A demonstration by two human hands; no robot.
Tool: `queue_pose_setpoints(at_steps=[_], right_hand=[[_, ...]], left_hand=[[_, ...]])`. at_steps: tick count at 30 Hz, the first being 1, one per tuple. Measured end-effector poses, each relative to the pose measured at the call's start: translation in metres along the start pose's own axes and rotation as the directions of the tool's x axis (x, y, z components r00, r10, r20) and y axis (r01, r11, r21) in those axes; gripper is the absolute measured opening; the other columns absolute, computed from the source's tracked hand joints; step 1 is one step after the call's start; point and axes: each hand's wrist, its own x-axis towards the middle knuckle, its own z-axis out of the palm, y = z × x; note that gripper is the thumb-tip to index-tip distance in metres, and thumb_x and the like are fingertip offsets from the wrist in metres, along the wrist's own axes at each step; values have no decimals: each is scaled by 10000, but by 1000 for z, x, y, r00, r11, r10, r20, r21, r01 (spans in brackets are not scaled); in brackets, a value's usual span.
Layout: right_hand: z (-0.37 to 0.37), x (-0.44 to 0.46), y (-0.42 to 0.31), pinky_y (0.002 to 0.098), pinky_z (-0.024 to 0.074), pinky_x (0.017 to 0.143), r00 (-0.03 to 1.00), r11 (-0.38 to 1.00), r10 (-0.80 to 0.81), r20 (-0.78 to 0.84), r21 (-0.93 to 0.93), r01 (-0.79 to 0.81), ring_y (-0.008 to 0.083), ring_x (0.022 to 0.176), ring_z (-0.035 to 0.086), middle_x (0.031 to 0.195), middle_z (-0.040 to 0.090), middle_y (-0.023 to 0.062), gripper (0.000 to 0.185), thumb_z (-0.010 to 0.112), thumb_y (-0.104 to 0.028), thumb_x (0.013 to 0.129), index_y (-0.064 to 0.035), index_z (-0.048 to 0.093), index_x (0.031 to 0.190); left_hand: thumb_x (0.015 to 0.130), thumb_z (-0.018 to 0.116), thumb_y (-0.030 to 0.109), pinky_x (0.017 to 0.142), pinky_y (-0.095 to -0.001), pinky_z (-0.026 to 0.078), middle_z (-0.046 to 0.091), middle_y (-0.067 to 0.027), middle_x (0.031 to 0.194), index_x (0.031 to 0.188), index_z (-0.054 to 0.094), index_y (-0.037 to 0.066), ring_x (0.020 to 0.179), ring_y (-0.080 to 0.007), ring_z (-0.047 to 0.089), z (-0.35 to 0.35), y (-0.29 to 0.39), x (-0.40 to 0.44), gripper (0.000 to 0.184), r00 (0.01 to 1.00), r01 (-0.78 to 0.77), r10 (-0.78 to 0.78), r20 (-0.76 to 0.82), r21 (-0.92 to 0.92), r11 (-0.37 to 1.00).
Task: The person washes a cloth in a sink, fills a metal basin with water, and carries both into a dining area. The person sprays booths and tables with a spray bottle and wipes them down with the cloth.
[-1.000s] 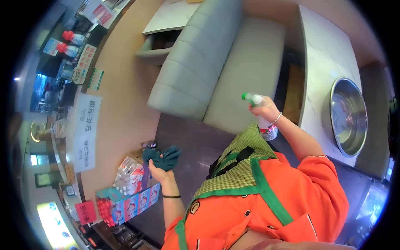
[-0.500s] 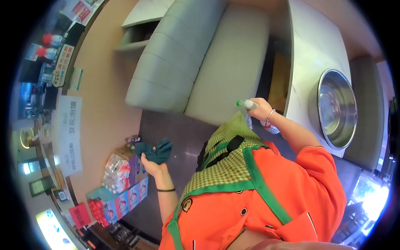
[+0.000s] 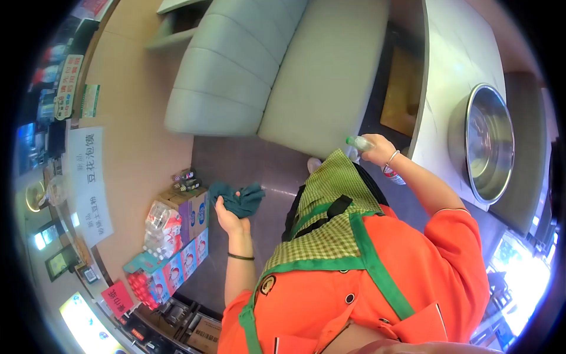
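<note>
My left hand (image 3: 232, 223), palm turned up, holds a crumpled dark green cloth (image 3: 246, 202) with a fingertip poking up through its folds. My right hand (image 3: 379, 151) is wrapped round a clear plastic bottle (image 3: 362, 143) with a green top. The bottle's red-and-white label (image 3: 394, 175) shows below the hand, and the rest is hidden by the fingers and wrist. The bottle is tilted, its top toward the grey bench seat (image 3: 321, 76). Right of that hand, a large steel basin (image 3: 471, 177) stands on the white marbled table (image 3: 451, 65).
At left, stacked cartons (image 3: 188, 259) and a pack of clear bottles (image 3: 162, 230) stand by the tan counter front (image 3: 135, 118). The bench's padded back (image 3: 218, 88) rises ahead. Dark floor (image 3: 230, 159) lies between. Another grey seat (image 3: 525, 135) is beyond the table.
My left hand and the cloth have shifted slightly right in view. My right hand, still gripping the bottle, is a little further right. The whole view has shifted slightly.
</note>
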Motion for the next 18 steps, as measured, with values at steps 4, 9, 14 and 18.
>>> queue_pose_setpoints(at_steps=[4,9,14,18], right_hand=[[28,-21,13,396,463,704,991,998,43,-125,-29,-47,344,802,582,818,619,153,267,600,-177,617,-72,604,862],[62,-32,52,377,457,695,983,999,30,-179,28,-25,337,771,578,788,611,154,240,605,-157,602,-66,599,823],[60,-39,44,387,465,711,954,995,0,-300,93,30,339,789,588,780,617,148,253,596,-176,614,-82,604,849],[51,-19,39,366,461,638,974,926,-88,-207,343,156,311,691,590,720,605,157,214,592,-151,604,-45,590,790]], left_hand=[[865,412,249,752,-392,480,495,-96,978,1096,456,33,860,-229,522,-14,-4,-4,319,1000,3,-3,4,-7,1000],[866,417,247,754,-385,479,495,-93,975,1092,452,30,851,-227,526,-51,-23,-27,316,999,-27,27,-27,-23,999],[866,418,249,744,-376,479,504,-95,975,1113,448,26,833,-220,533,-78,-38,-73,334,993,-35,29,-112,-52,998],[866,418,252,738,-375,480,509,-99,971,1110,455,23,834,-225,535,-86,-34,-86,336,988,-69,63,-143,-35,997]])
